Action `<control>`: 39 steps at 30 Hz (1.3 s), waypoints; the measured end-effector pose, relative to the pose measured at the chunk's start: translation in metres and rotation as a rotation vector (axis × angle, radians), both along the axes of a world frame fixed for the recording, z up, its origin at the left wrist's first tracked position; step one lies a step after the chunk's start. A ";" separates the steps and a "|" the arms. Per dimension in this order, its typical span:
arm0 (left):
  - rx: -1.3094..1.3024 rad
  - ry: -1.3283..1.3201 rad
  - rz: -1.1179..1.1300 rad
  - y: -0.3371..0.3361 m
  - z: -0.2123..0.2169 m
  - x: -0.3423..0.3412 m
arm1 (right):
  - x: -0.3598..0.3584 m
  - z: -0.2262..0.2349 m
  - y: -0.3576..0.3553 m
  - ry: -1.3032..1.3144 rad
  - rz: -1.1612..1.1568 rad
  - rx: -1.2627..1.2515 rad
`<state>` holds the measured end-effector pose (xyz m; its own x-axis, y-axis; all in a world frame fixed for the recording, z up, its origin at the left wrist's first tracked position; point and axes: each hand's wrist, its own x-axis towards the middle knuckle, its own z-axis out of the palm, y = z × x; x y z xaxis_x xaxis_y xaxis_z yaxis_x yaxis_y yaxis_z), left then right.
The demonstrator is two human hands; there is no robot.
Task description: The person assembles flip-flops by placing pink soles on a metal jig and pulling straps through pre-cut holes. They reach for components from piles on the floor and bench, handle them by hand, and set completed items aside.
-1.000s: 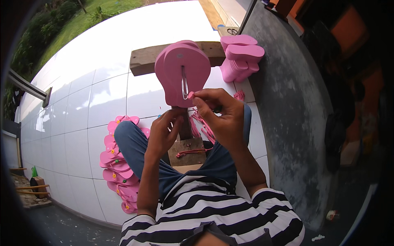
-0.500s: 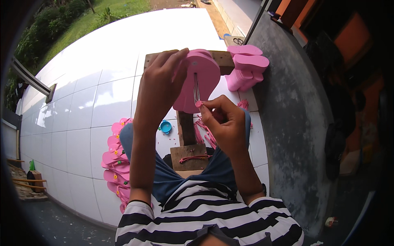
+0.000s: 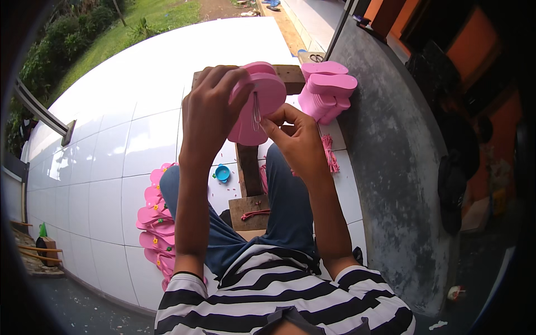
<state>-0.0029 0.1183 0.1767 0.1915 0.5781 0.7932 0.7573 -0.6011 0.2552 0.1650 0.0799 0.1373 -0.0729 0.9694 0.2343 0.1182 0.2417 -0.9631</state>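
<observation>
My left hand (image 3: 215,97) is closed around a pink sandal sole (image 3: 269,89) at its left edge, holding it up over a wooden stand. Another pink sole layer shows behind it. A thin metal wire loop (image 3: 256,111) sticks out of a hole in the sole and points down toward me. At its lower end my right hand (image 3: 296,137) is closed in a pinch, thumb and forefinger beside the wire. Those fingers held a pink sandal strap's round end a moment earlier; now they mostly hide it.
A T-shaped wooden stand (image 3: 249,170) rises between my legs, with a pink strap (image 3: 255,214) on its base. Stacked pink soles (image 3: 329,86) stand at right, near a bundle of pink straps (image 3: 330,153). Finished pink sandals (image 3: 156,215) line the left, near a blue cup (image 3: 222,173).
Both hands and the sole have shifted slightly left and up. The pink strap end that showed at my right fingertips is now hidden. My right leg has moved inward, uncovering the strap bundle.
</observation>
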 end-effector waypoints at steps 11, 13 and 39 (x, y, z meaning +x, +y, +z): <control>-0.177 -0.149 -0.172 0.001 -0.008 -0.001 | 0.015 0.005 -0.005 -0.757 -0.161 0.889; -0.185 -0.162 -0.157 0.002 -0.009 -0.001 | 0.018 0.009 -0.001 -0.797 -0.138 0.948; -0.385 -0.651 -0.274 -0.028 -0.052 0.016 | 0.006 -0.017 0.031 0.073 0.197 0.282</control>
